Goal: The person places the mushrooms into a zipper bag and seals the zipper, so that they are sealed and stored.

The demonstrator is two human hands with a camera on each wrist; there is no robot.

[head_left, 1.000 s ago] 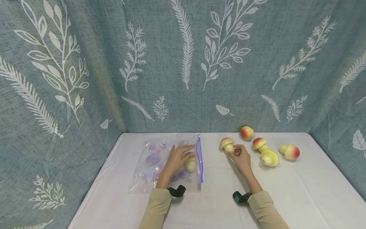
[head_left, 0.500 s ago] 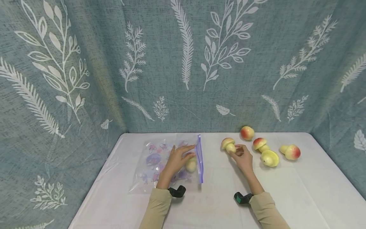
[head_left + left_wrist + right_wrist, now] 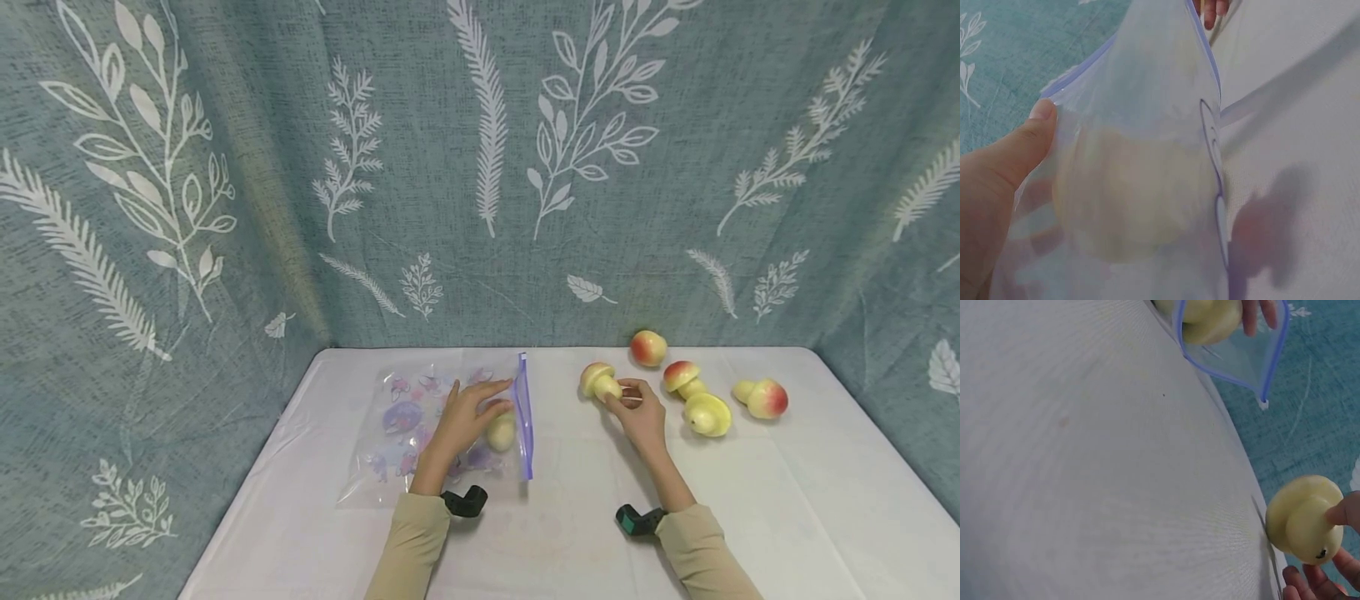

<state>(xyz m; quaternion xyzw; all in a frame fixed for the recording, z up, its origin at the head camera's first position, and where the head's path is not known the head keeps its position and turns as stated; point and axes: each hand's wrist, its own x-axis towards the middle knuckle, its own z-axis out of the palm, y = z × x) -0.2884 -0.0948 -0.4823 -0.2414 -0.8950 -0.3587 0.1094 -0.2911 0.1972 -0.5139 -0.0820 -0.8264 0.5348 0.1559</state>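
Observation:
My left hand (image 3: 467,417) is over a clear zip bag (image 3: 401,417) with purple prints and a purple zip edge. In the left wrist view the thumb (image 3: 1038,122) lies at the bag's rim, and other fingers show through the plastic. A pale toy mushroom (image 3: 501,432) is inside, blurred by the film. The bag's mouth gapes in the right wrist view. Right of the bag, my right hand (image 3: 641,417) pinches the stem of another toy mushroom (image 3: 597,379); its cap points left and away. That pale underside and stem (image 3: 1310,528) show in the right wrist view.
Right of my right hand lie several more toy mushrooms: one with a red cap (image 3: 648,348) at the back edge, another tilted (image 3: 681,377), one underside up (image 3: 707,415), one on its side (image 3: 767,398). A patterned curtain (image 3: 480,250) borders the white table (image 3: 570,533).
My right hand has shifted slightly right with the toy mushroom, mostly in the earlier half second. The left hand and the bag stay where they were.

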